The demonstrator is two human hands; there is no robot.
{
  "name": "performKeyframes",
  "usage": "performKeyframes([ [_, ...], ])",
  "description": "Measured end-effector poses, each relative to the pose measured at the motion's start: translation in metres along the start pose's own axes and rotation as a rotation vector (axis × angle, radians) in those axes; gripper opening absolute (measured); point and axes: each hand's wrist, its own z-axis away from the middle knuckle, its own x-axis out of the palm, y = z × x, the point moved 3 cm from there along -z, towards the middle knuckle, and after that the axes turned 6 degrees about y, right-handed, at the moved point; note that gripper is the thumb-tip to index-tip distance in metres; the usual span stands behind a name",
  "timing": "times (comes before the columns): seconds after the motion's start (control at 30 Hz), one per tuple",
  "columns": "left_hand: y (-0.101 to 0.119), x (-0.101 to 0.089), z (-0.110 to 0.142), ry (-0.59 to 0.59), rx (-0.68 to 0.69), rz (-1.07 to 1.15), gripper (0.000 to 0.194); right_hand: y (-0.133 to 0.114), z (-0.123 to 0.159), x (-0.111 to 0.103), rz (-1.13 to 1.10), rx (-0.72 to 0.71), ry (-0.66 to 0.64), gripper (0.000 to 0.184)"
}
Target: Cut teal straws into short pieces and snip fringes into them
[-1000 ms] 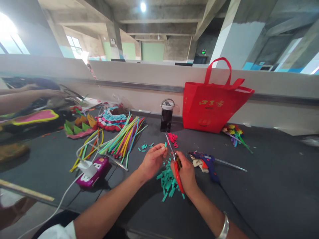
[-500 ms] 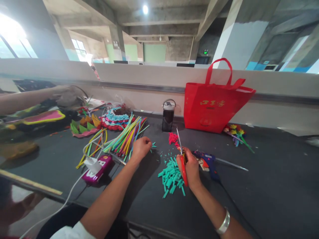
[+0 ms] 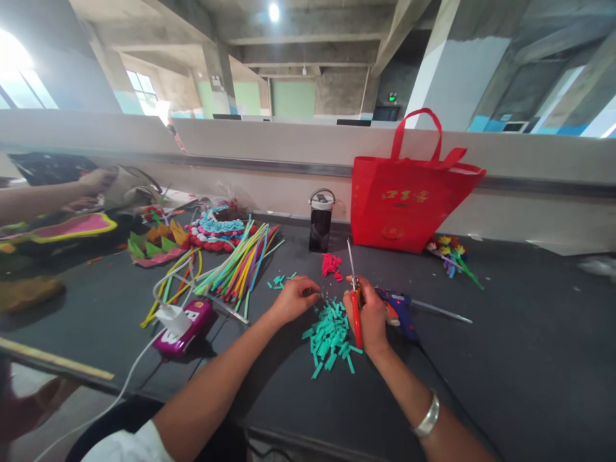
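Note:
My right hand (image 3: 373,317) is wrapped round red-handled scissors (image 3: 357,321), whose blades point away from me. At the left edge of a pile of short teal strips (image 3: 331,335), my left hand (image 3: 294,300) hovers with its fingers bent together. Anything between those fingertips is too small to make out. A few loose teal bits (image 3: 279,281) lie just behind the left hand. Further back is a small heap of red pieces (image 3: 331,264). Right beside my right hand rests a blue glue gun (image 3: 403,311), partly hidden by it.
Long coloured strips (image 3: 245,263) lie left of centre, near a purple power strip (image 3: 185,327) with a white cable. A black bottle (image 3: 320,221) and a red bag (image 3: 409,205) stand at the back. Another person's arm (image 3: 43,199) reaches in at left.
My left hand has moved right, from beside the long strips to the teal pile, and loose teal bits now show where it was. The right hand keeps the scissors.

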Motion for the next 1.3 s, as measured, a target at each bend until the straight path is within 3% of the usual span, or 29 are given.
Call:
performKeyframes([
  [0.1, 0.009, 0.012, 0.005, -0.089, 0.114, -0.128, 0.024, 0.002, 0.0, 0.001, 0.014, -0.009, 0.003, 0.033],
  [0.2, 0.016, 0.018, 0.009, -0.152, 0.144, -0.335, 0.031, 0.002, 0.0, 0.002, 0.015, -0.018, -0.003, 0.033],
  [0.3, 0.023, 0.02, 0.01, -0.208, 0.145, -0.472, 0.025, 0.001, 0.001, 0.003, 0.021, -0.024, -0.005, 0.033],
  [0.47, 0.03, 0.022, 0.01, -0.24, 0.168, -0.511, 0.022, 0.002, 0.001, 0.004, -0.01, -0.021, -0.022, 0.032],
  [0.57, 0.026, 0.023, 0.01, -0.194, 0.101, -0.39, 0.018, 0.003, 0.001, 0.005, -0.023, 0.005, -0.038, 0.032],
  [0.8, 0.016, 0.018, 0.008, 0.012, -0.138, 0.214, 0.013, -0.005, 0.002, 0.005, -0.129, 0.063, -0.104, 0.038],
  [1.03, 0.035, 0.022, 0.014, -0.032, -0.149, 0.324, 0.019, -0.004, 0.007, 0.013, -0.187, -0.009, -0.119, 0.031],
  [1.3, 0.037, 0.016, 0.014, -0.105, -0.355, 0.539, 0.019, -0.008, 0.005, 0.011, -0.261, 0.013, -0.164, 0.032],
])
